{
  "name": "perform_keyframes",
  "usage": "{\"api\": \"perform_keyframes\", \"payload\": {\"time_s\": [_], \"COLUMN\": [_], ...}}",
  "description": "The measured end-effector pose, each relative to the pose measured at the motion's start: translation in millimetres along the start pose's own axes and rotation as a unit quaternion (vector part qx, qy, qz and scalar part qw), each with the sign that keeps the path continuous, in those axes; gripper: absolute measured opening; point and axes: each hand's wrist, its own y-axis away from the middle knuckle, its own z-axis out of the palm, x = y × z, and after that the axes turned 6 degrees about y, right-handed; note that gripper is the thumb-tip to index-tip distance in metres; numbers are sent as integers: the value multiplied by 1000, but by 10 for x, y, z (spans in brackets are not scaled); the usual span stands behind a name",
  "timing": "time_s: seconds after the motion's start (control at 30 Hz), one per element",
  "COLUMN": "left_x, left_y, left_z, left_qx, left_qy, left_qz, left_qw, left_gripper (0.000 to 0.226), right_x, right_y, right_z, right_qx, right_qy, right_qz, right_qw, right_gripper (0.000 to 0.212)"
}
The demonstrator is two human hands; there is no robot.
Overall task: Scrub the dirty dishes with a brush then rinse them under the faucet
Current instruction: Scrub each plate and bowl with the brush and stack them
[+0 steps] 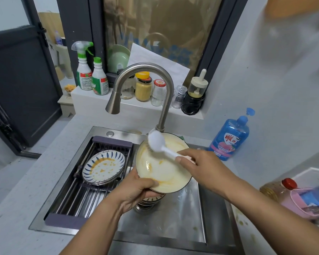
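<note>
Brush (pixel 159 144) slants up-left from my right hand (pixel 197 166), fingers clamped on its handle, onto the plate (pixel 166 173); left hand (pixel 136 192) grips its near rim.

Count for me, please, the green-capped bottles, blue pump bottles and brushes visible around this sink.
Green-capped bottles: 2
Blue pump bottles: 1
Brushes: 1
Total: 4

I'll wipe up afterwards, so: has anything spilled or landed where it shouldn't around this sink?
Yes. Yellowish spots stain the counter right of the sink, near its front corner; a similar smear marks the rim behind the basin. Nothing looks broken.
</note>
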Motion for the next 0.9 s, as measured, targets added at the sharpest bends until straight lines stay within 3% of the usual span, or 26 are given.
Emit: {"api": "perform_keyframes", "payload": {"time_s": [0.2, 0.27, 0.47, 0.57, 0.63, 0.7, 0.83, 0.9], "left_x": [131, 156, 208, 258, 315, 319, 201, 118], "left_y": [88, 123, 175, 162, 174, 181, 168, 127], "left_z": [9, 42, 95, 67, 68, 112, 375, 462], "left_qx": [28, 22, 10, 41, 55, 16, -67, -46], "left_qy": [68, 65, 35, -107, -283, -436, -663, -678], "left_qz": [23, 21, 0, 74, 144, 210, 280, 322], "left_qw": [997, 997, 999, 991, 947, 875, 692, 660], "left_gripper": [50, 51, 50, 78, 101, 108, 83, 83], "right_x": [85, 59, 1, -20, -22, -25, -61, -97], "right_y": [-57, -96, -123, -145, -169, -199, -257, -277], "right_z": [-87, -85, 50, 88, 115, 131, 136, 120], "right_qx": [122, 110, -38, -26, -12, -3, -9, -25], "right_qy": [-202, -274, -493, -536, -553, -546, -527, -516], "right_qz": [117, 146, 194, 245, 279, 299, 323, 316], "right_qw": [965, 944, 848, 808, 784, 782, 786, 795], "right_gripper": [32, 32, 10, 3, 3, 5, 12, 10]}}
